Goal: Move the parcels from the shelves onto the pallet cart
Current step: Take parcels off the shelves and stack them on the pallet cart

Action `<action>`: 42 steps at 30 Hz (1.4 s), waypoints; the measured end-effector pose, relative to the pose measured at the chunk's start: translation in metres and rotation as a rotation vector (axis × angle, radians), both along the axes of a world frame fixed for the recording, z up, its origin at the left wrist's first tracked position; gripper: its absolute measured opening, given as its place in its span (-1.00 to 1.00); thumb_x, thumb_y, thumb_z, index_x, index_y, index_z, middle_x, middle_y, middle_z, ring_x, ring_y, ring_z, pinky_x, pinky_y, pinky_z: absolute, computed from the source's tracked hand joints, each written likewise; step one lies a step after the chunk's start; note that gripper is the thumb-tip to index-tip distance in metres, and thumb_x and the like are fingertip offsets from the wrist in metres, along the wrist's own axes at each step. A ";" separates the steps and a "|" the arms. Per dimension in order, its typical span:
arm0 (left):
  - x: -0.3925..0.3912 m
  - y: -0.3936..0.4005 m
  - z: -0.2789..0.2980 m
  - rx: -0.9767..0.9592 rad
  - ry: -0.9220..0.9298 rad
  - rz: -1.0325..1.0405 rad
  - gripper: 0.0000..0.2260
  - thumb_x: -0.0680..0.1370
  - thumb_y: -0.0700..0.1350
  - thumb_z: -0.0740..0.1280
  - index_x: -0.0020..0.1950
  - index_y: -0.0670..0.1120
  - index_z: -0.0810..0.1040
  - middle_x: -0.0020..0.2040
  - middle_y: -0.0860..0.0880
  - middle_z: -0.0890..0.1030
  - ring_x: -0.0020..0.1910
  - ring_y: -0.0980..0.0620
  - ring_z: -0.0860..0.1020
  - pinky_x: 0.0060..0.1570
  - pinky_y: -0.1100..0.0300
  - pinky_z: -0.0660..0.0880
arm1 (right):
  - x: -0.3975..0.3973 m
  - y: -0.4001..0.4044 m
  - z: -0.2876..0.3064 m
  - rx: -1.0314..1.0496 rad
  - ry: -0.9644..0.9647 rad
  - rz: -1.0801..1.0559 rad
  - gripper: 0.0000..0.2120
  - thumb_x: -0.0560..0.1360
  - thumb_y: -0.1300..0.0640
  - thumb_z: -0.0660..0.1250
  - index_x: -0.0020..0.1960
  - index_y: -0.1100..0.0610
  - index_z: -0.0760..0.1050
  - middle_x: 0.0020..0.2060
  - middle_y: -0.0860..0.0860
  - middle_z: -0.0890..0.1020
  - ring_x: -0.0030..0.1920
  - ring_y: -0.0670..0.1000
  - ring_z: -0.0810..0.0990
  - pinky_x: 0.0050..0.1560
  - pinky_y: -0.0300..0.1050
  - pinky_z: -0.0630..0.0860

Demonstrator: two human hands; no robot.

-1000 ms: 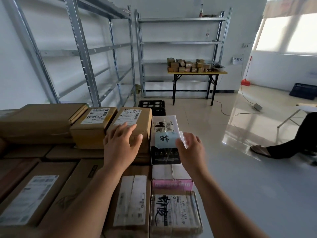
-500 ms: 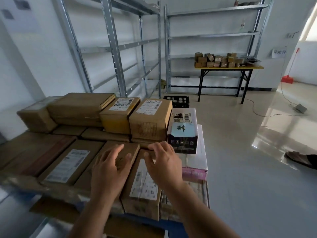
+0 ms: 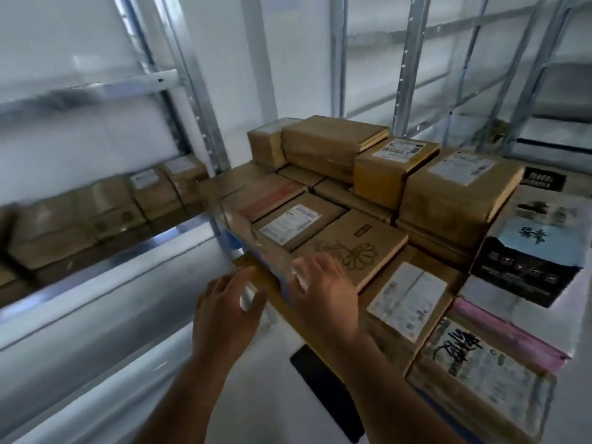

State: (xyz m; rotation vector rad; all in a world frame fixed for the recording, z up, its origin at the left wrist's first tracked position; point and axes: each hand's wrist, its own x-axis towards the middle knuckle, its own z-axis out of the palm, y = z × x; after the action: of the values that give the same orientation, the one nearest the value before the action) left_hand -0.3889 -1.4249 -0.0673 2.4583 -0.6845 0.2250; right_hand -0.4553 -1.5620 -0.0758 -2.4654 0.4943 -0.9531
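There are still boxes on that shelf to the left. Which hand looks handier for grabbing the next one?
Probably the left hand. It hangs empty on the side nearest the shelf boxes, while the right hand, also empty, hovers over the stacked parcels on the cart.

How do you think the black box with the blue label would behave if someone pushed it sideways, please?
The black box probably stays stiff, since its edges look square. It stands at the edge of the stack, on a pink parcel, so a push outward might tip it off. Its weight cannot be told.
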 end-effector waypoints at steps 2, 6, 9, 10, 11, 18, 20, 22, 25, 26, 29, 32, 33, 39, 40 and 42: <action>0.003 0.024 -0.002 0.029 -0.005 0.052 -0.46 0.45 0.24 0.11 0.32 -0.01 0.45 0.31 -0.04 0.50 0.30 -0.03 0.42 0.27 0.02 0.33 | 0.010 0.020 -0.002 -0.014 -0.005 0.031 -0.90 0.45 0.08 0.38 -0.06 0.07 0.56 -0.18 -0.01 0.57 -0.22 -0.09 0.53 -0.31 -0.33 0.31; 0.014 0.071 -0.006 0.114 -0.052 0.184 -0.47 0.52 0.19 0.19 0.43 0.00 0.32 0.45 -0.06 0.33 0.44 -0.06 0.24 0.42 -0.02 0.14 | 0.031 0.060 -0.001 -0.089 -0.016 0.163 -0.76 0.41 0.11 0.44 0.05 0.15 0.57 -0.07 0.07 0.62 -0.07 0.02 0.61 -0.10 -0.14 0.55; 0.023 0.111 -0.007 0.138 -0.065 0.239 -0.44 0.52 0.22 0.15 0.48 0.03 0.22 0.51 -0.05 0.19 0.50 -0.05 0.09 0.45 -0.02 -0.06 | 0.050 0.091 0.002 -0.113 0.177 0.259 -0.56 0.52 -0.12 0.24 0.34 0.03 0.38 0.31 0.04 0.46 0.32 0.01 0.41 0.31 -0.02 0.38; 0.027 0.126 -0.007 0.137 -0.061 0.257 -0.42 0.51 0.26 0.09 0.48 0.04 0.20 0.51 -0.05 0.17 0.51 -0.04 0.07 0.45 -0.01 -0.08 | 0.057 0.102 0.002 -0.121 0.207 0.289 -0.52 0.54 -0.17 0.18 0.39 -0.01 0.31 0.38 0.02 0.38 0.39 0.00 0.33 0.39 -0.05 0.29; 0.029 0.141 -0.008 0.126 -0.055 0.276 -0.40 0.51 0.29 0.04 0.48 0.04 0.20 0.52 -0.05 0.16 0.51 -0.04 0.06 0.45 -0.01 -0.08 | 0.063 0.114 0.001 -0.123 0.220 0.320 -0.50 0.55 -0.20 0.15 0.42 -0.03 0.28 0.43 0.02 0.32 0.43 0.01 0.27 0.42 -0.06 0.22; 0.050 0.247 -0.018 0.060 0.000 0.406 -0.39 0.51 0.31 0.04 0.48 0.03 0.21 0.51 -0.04 0.18 0.50 -0.04 0.10 0.44 -0.01 0.03 | 0.106 0.216 0.007 -0.169 0.210 0.462 -0.50 0.54 -0.18 0.18 0.40 0.03 0.37 0.38 0.04 0.41 0.39 0.05 0.34 0.37 0.00 0.30; 0.057 0.277 -0.021 0.032 0.020 0.434 -0.42 0.52 0.26 0.13 0.48 0.03 0.21 0.51 -0.04 0.20 0.49 -0.03 0.13 0.41 0.02 0.08 | 0.120 0.248 0.007 -0.173 0.220 0.517 -0.50 0.55 -0.18 0.16 0.41 0.03 0.36 0.37 0.03 0.42 0.37 0.02 0.34 0.36 -0.05 0.30; 0.063 0.305 -0.021 0.002 0.032 0.463 -0.43 0.52 0.21 0.20 0.47 0.02 0.22 0.50 -0.05 0.23 0.47 -0.04 0.18 0.39 0.00 0.16 | 0.133 0.278 0.005 -0.193 0.222 0.554 -0.49 0.56 -0.19 0.14 0.42 0.03 0.33 0.35 0.02 0.43 0.36 0.00 0.35 0.35 -0.08 0.29; 0.072 0.352 -0.024 -0.019 0.027 0.528 -0.44 0.52 0.19 0.22 0.47 0.01 0.24 0.48 -0.05 0.25 0.45 -0.04 0.23 0.37 -0.01 0.21 | 0.153 0.328 0.003 -0.201 0.204 0.601 -0.50 0.55 -0.18 0.16 0.41 0.05 0.35 0.32 0.03 0.47 0.32 0.00 0.39 0.32 -0.08 0.32; 0.074 0.367 -0.025 -0.022 0.022 0.548 -0.44 0.52 0.18 0.22 0.47 0.01 0.24 0.48 -0.05 0.25 0.45 -0.04 0.23 0.38 -0.01 0.20 | 0.159 0.344 0.002 -0.203 0.204 0.618 -0.50 0.55 -0.17 0.16 0.40 0.05 0.35 0.31 0.03 0.47 0.31 0.01 0.39 0.31 -0.08 0.34; 0.076 0.410 -0.030 -0.036 0.021 0.608 -0.44 0.52 0.17 0.23 0.46 0.00 0.25 0.48 -0.06 0.27 0.45 -0.05 0.23 0.39 -0.02 0.20 | 0.172 0.389 -0.002 -0.209 0.205 0.670 -0.50 0.55 -0.17 0.17 0.39 0.07 0.38 0.28 0.04 0.50 0.28 0.02 0.43 0.27 -0.04 0.39; 0.077 0.445 -0.034 -0.037 0.024 0.680 -0.45 0.51 0.16 0.24 0.45 -0.01 0.28 0.46 -0.07 0.31 0.43 -0.06 0.27 0.37 -0.03 0.22 | 0.183 0.426 -0.004 -0.224 0.183 0.703 -0.52 0.52 -0.16 0.18 0.32 0.10 0.45 0.19 0.06 0.57 0.18 0.04 0.51 0.17 -0.05 0.46; 0.079 0.454 -0.035 -0.038 0.019 0.705 -0.45 0.51 0.16 0.25 0.44 -0.02 0.29 0.44 -0.08 0.33 0.42 -0.08 0.29 0.36 -0.04 0.22 | 0.188 0.436 -0.004 -0.228 0.171 0.712 -0.53 0.51 -0.15 0.20 0.30 0.11 0.48 0.15 0.07 0.59 0.14 0.04 0.54 0.12 -0.05 0.47; 0.100 0.498 -0.050 -0.033 0.023 0.802 -0.48 0.51 0.12 0.29 0.41 -0.05 0.36 0.40 -0.11 0.40 0.40 -0.10 0.32 0.35 -0.06 0.24 | 0.229 0.475 -0.018 -0.241 0.201 0.779 -0.55 0.52 -0.11 0.23 0.28 0.14 0.49 0.11 0.10 0.60 0.11 0.07 0.55 0.09 -0.03 0.47; 0.105 0.504 -0.054 -0.041 0.031 0.812 -0.48 0.51 0.12 0.30 0.41 -0.06 0.36 0.40 -0.11 0.40 0.40 -0.10 0.32 0.35 -0.06 0.24 | 0.237 0.481 -0.022 -0.239 0.212 0.790 -0.55 0.52 -0.11 0.22 0.29 0.14 0.48 0.12 0.10 0.60 0.12 0.07 0.55 0.10 -0.03 0.47; 0.120 0.516 -0.061 -0.051 0.045 0.818 -0.49 0.51 0.11 0.30 0.41 -0.07 0.36 0.39 -0.12 0.40 0.40 -0.09 0.32 0.36 -0.07 0.25 | 0.258 0.491 -0.029 -0.237 0.220 0.799 -0.55 0.53 -0.11 0.22 0.29 0.14 0.48 0.12 0.11 0.60 0.12 0.08 0.55 0.10 -0.02 0.47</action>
State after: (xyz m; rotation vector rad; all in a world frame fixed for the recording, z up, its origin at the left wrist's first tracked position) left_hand -0.2687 -0.9088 -0.1279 2.5492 0.3775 0.4805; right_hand -0.1973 -1.0713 -0.1049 -2.6165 -0.5511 -0.4219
